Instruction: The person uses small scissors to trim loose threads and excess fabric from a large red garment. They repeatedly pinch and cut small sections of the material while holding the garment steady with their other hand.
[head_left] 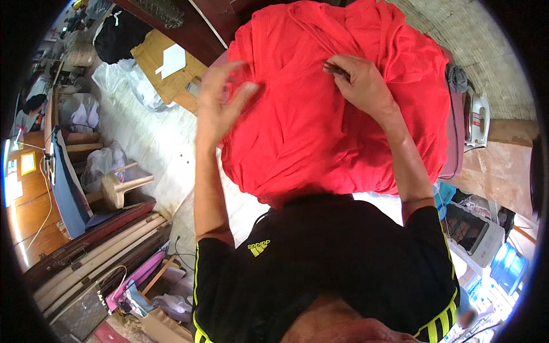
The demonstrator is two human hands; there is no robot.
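A large heap of bright red cloth [297, 131] lies in front of me, folded and wrinkled over the surface beneath it. At its left side is my left hand [223, 103], open, with thumb and fingers apart and blurred by motion. No object shows in that hand. Over the cloth's upper right part, my right hand [366, 86] is closed on a small dark object [337, 71]. Thin dark ends stick out past the fingertips; its kind is too unclear to tell.
An iron [477, 120] stands right of the cloth. White paper [173, 61] lies on a low wooden table [151, 48] at upper left, beside clear plastic bags [143, 88]. Long boards [97, 257] and a wooden stool [117, 191] are left. A blue water jug [508, 268] sits lower right.
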